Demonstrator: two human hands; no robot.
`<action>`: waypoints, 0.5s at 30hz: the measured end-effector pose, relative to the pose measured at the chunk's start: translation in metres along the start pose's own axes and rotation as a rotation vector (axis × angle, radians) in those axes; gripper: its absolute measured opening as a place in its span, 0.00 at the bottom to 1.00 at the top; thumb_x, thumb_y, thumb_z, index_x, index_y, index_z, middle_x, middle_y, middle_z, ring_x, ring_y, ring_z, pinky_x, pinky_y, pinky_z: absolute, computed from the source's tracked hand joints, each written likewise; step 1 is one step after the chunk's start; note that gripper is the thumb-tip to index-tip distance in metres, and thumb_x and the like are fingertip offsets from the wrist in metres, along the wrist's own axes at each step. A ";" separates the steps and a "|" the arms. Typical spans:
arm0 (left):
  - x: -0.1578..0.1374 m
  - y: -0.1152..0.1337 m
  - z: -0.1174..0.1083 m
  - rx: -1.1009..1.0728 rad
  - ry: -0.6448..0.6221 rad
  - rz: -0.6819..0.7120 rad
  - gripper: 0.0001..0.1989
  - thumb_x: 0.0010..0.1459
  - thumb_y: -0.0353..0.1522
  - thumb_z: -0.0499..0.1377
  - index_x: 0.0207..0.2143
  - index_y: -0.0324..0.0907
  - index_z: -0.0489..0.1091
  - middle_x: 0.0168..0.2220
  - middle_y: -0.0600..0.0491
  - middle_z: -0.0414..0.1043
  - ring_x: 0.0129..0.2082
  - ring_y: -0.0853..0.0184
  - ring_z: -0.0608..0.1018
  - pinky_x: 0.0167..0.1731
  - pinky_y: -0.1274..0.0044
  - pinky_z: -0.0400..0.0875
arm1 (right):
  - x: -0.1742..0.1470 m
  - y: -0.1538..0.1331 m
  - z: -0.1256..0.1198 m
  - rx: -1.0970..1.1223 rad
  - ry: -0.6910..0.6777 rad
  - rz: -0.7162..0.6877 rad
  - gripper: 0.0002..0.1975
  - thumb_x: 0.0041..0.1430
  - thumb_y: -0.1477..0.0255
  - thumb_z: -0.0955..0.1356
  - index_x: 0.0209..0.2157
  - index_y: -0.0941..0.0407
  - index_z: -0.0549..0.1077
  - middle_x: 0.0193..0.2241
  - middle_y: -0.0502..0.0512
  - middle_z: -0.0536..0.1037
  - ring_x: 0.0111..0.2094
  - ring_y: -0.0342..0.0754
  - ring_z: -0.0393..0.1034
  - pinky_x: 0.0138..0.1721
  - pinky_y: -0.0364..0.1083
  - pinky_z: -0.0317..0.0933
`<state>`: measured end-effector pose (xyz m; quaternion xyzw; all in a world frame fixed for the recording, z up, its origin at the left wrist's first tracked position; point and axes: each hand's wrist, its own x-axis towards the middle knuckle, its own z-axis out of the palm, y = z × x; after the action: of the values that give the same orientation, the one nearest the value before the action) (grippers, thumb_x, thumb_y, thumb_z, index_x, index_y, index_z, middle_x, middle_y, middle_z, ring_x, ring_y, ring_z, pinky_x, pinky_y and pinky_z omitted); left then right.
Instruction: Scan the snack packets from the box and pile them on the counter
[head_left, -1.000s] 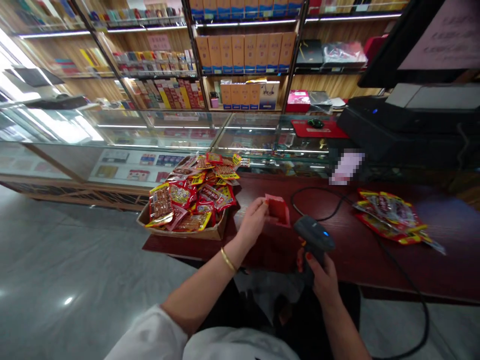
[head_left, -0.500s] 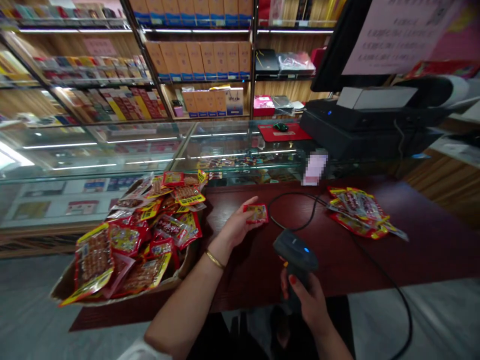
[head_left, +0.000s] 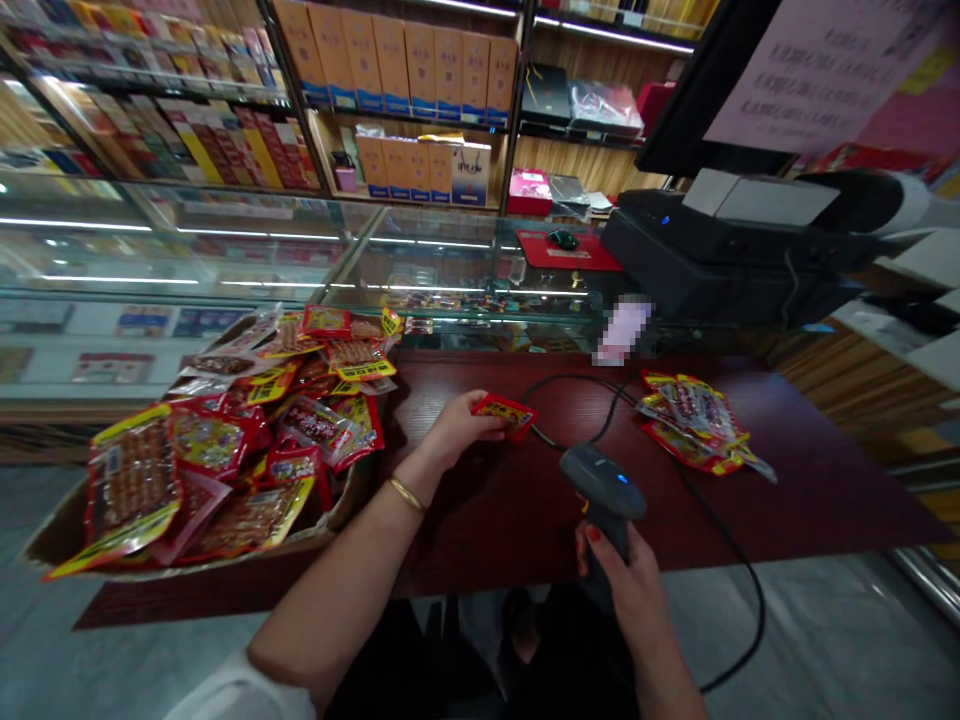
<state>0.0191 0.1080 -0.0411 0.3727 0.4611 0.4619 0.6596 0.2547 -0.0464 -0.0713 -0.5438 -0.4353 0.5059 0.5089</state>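
Note:
My left hand (head_left: 463, 428) pinches a small red and yellow snack packet (head_left: 510, 414) above the dark red tabletop, its face tilted. In my right hand (head_left: 621, 572) is a black barcode scanner (head_left: 602, 482), fingers wrapped round its handle and its head pointing up and left, with a blue light on top. A cardboard box (head_left: 56, 530) full of snack packets (head_left: 247, 450) stands to the left of my left arm. Beyond the scanner, to the right, lies a small pile of red and yellow packets (head_left: 697, 424).
The scanner's black cable (head_left: 739, 545) loops over the tabletop (head_left: 480, 540) and hangs off its front edge. Behind are a glass display counter (head_left: 300, 275), a mouse (head_left: 562, 239) on a red mat (head_left: 577, 258), a blurred-out phone-like item (head_left: 624, 332) and a black machine (head_left: 720, 260) below a monitor.
The packet in my left hand has turned, tilting its face away from flat. The scanner stays in my right hand, slightly shifted. The camera view has tipped lower.

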 end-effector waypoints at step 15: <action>0.002 -0.008 0.015 -0.301 0.070 0.083 0.16 0.54 0.28 0.65 0.47 0.42 0.74 0.39 0.52 0.81 0.33 0.67 0.82 0.39 0.72 0.79 | -0.004 -0.002 0.039 -0.008 -0.003 0.103 0.22 0.57 0.50 0.73 0.39 0.55 0.74 0.18 0.45 0.75 0.20 0.46 0.72 0.25 0.44 0.68</action>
<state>0.0363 0.1067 -0.0446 0.2719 0.3936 0.5654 0.6719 0.2160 -0.0458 -0.0680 -0.5667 -0.4097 0.5305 0.4791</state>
